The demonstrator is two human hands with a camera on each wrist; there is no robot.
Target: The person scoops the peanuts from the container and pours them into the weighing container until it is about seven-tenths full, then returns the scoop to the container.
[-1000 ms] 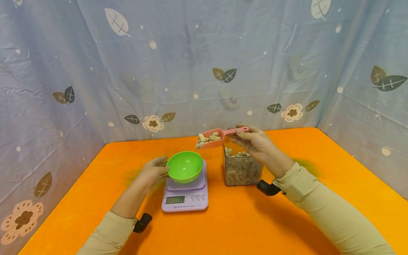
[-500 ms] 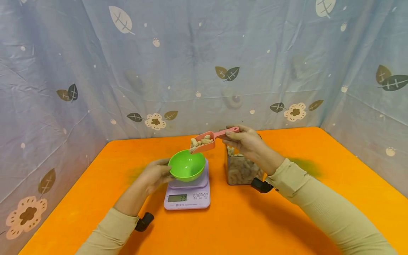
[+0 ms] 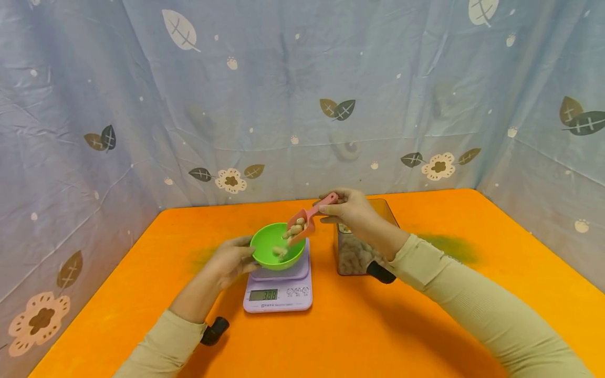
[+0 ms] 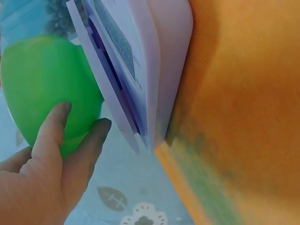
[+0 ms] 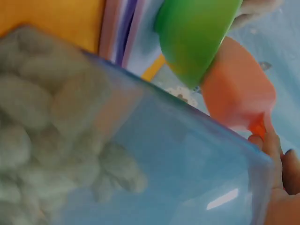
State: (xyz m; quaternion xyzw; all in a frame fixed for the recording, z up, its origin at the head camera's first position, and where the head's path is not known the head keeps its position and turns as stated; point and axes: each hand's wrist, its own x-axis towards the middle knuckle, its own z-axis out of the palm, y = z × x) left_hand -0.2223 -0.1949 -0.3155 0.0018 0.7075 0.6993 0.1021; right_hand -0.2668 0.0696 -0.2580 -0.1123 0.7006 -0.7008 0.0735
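A green bowl [image 3: 264,241] stands on the plate of a lilac kitchen scale [image 3: 278,303]. My left hand [image 3: 231,260] holds the bowl's left side, thumb and fingers spread along its outer wall. In my right hand [image 3: 352,210] is the handle of a pink scoop [image 3: 309,229], tipped down over the bowl's right rim. Unshelled peanuts [image 3: 296,229] lie in the scoop, and blurred peanuts [image 3: 280,253] drop into the bowl. The right wrist view shows the scoop's underside [image 5: 239,86] against the bowl [image 5: 197,37], with right fingers [image 5: 272,150] at the handle.
Right of the scale stands a clear square container [image 3: 338,252] of peanuts, partly hidden behind my right forearm. An orange cloth [image 3: 321,341] covers the table. A patterned blue curtain [image 3: 264,94] hangs behind it and along both sides.
My right hand has brought the scoop left and down over the bowl and tilted it, and peanuts now slide out. The scale's display has changed. My left hand stays at the bowl.
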